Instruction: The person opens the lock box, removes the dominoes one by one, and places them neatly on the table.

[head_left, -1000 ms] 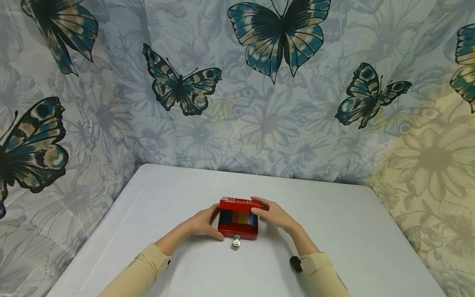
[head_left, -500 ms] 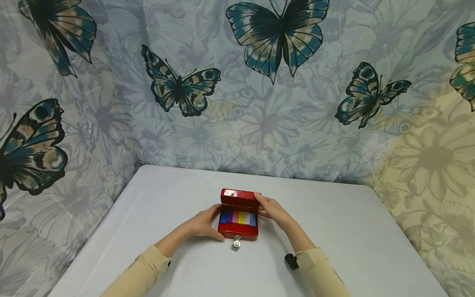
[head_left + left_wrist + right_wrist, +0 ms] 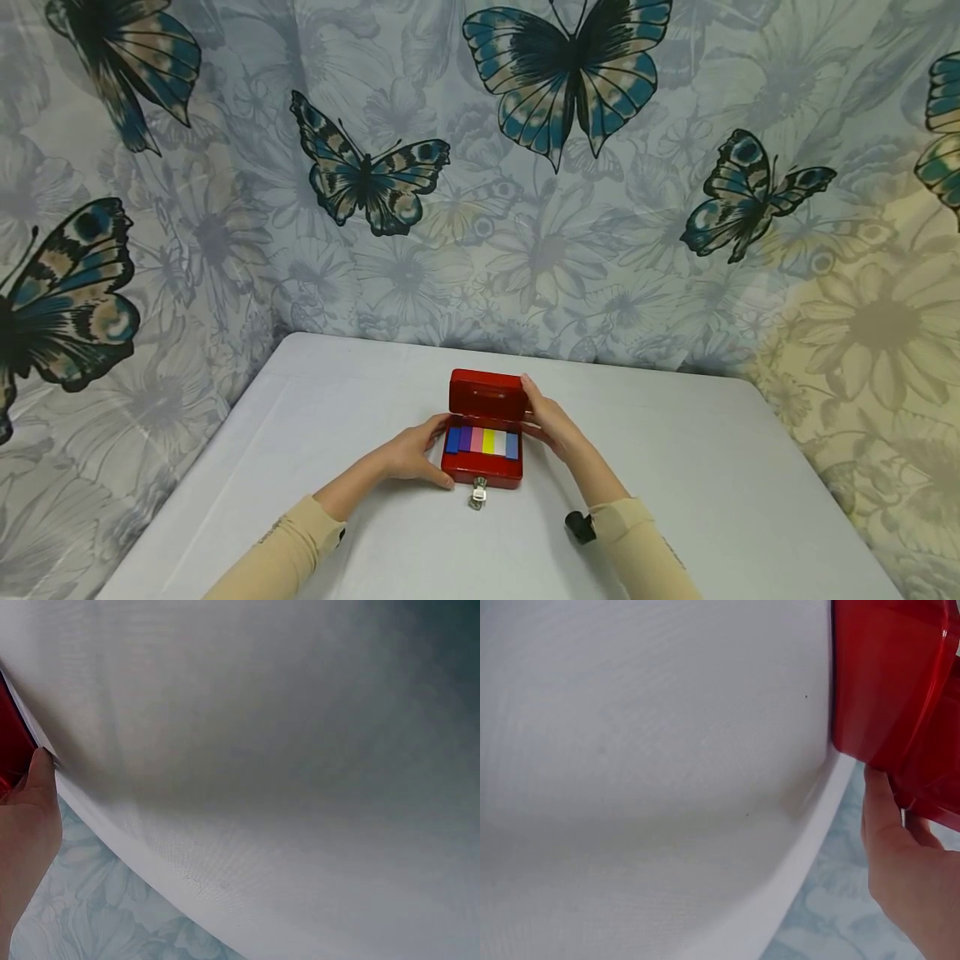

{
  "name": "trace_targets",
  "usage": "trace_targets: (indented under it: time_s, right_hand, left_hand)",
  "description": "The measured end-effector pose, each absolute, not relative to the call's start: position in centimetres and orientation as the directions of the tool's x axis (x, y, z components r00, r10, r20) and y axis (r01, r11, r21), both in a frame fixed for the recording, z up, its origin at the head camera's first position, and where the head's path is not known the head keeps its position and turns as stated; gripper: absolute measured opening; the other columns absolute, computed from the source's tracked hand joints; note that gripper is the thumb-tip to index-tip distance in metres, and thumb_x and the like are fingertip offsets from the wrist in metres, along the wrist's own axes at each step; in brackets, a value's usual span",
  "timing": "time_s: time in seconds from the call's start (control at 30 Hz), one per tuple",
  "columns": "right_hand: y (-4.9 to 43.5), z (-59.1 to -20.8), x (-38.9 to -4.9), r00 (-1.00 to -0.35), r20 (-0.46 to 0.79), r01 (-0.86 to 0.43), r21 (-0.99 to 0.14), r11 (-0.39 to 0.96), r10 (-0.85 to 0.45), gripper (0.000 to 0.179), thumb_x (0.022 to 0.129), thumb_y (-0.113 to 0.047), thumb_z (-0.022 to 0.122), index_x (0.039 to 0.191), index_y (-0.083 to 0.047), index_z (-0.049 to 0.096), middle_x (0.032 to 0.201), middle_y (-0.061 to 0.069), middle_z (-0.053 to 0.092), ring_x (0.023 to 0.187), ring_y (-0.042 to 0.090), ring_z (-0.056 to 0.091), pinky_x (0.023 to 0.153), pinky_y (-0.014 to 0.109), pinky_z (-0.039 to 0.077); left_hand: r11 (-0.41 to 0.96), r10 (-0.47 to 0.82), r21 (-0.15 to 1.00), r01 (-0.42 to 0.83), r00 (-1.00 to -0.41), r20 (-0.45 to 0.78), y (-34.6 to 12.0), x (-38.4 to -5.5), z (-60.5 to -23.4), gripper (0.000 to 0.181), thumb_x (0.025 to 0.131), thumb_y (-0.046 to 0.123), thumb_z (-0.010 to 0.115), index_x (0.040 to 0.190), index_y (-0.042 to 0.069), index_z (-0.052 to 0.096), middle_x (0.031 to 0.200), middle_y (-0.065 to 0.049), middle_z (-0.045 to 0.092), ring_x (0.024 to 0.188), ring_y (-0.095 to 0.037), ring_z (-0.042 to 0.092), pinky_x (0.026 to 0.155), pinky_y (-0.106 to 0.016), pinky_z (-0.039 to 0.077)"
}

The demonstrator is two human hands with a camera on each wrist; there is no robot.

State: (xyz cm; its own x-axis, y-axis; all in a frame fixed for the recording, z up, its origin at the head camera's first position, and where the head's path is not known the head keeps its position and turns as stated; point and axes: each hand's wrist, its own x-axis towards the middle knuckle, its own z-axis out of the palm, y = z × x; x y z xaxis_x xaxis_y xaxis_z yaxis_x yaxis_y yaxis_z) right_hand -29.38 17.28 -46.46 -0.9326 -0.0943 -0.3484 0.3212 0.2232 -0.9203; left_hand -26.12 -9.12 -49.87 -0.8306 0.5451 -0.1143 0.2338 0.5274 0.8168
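Observation:
A small red metal cash box point(image 3: 482, 477) sits on the table with its lid point(image 3: 487, 396) tipped up and back. Inside lies a row of flat coloured strips point(image 3: 488, 442) in blue, purple, pink, yellow, white and light blue. A silver clasp or lock point(image 3: 478, 492) hangs at its front. My left hand point(image 3: 411, 452) grips the box's left end, thumb at the front corner and fingers toward the back. On the right side, my right hand point(image 3: 557, 425) touches the raised lid's edge, its other fingers straight beside the hinge; the right wrist view shows a finger point(image 3: 881, 799) against the red metal.
A white-covered table point(image 3: 675, 467) carries the box near its middle. Butterfly-printed fabric walls point(image 3: 555, 275) stand close behind and beside it. A black wrist camera point(image 3: 579, 527) sticks out from the right sleeve.
The lid has swung from partly lowered to upright and back, uncovering the coloured strips. My right hand has followed it, shifting its fingers along the lid. My left hand stays at the box.

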Motion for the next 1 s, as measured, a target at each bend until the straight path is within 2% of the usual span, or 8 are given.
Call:
trace_targets:
  time_s: [0.2,0.37,0.5,0.7,1.0]
  right_hand:
    - [17.28,-46.48,-29.63,-0.928,-0.365,0.344,-0.915,0.211,-0.071,0.090,0.091,-0.072,0.038,0.147,-0.002,0.038,0.145,0.023,0.043,0.128,0.040,0.048,0.102,0.045,0.044]
    - [17.36,-46.68,-29.57,-0.930,-0.361,0.342,-0.918,0.200,-0.066,0.086,0.093,-0.070,0.036,0.147,-0.002,0.038,0.145,0.022,0.045,0.126,0.038,0.049,0.101,0.044,0.046]
    - [17.29,-46.73,-29.49,-0.933,-0.355,0.337,-0.919,0.206,-0.059,0.091,0.091,-0.073,0.037,0.146,-0.001,0.039,0.142,0.022,0.047,0.123,0.037,0.052,0.100,0.042,0.048]
    - [17.30,-46.79,-29.50,-0.931,-0.363,0.348,-0.913,0.213,-0.033,0.109,0.077,-0.086,0.039,0.145,0.000,0.040,0.140,0.022,0.050,0.119,0.034,0.055,0.094,0.036,0.052]
    - [17.39,-46.93,-29.56,-0.931,-0.365,0.357,-0.913,0.196,-0.007,0.105,0.080,-0.084,0.039,0.142,0.002,0.042,0.137,0.022,0.052,0.110,0.030,0.058,0.086,0.030,0.056]
  left_hand:
    - [0.531,0.542,0.816,0.230,-0.832,-0.118,-9.09,-26.25,-49.91,0.106,0.068,0.024,0.090,0.151,0.006,0.026,0.151,-0.014,0.038,0.139,-0.030,0.037,0.110,-0.043,0.035]
    - [0.528,0.543,0.819,0.224,-0.831,-0.123,-9.02,-26.19,-49.92,0.106,0.069,0.024,0.090,0.151,0.007,0.026,0.152,-0.015,0.036,0.139,-0.030,0.036,0.110,-0.043,0.036]
    - [0.527,0.539,0.821,0.218,-0.833,-0.125,-9.01,-26.00,-49.74,0.105,0.069,0.024,0.090,0.151,0.008,0.027,0.153,-0.015,0.036,0.139,-0.032,0.036,0.109,-0.043,0.037]
    - [0.534,0.536,0.817,0.219,-0.835,-0.126,-8.91,-25.93,-49.61,0.105,0.069,0.023,0.090,0.151,0.007,0.026,0.152,-0.014,0.037,0.139,-0.030,0.036,0.109,-0.043,0.037]
    - [0.565,0.517,0.801,0.198,-0.842,-0.156,-8.83,-25.98,-49.64,0.106,0.069,0.028,0.090,0.152,0.008,0.026,0.153,-0.012,0.036,0.139,-0.029,0.036,0.109,-0.042,0.037]
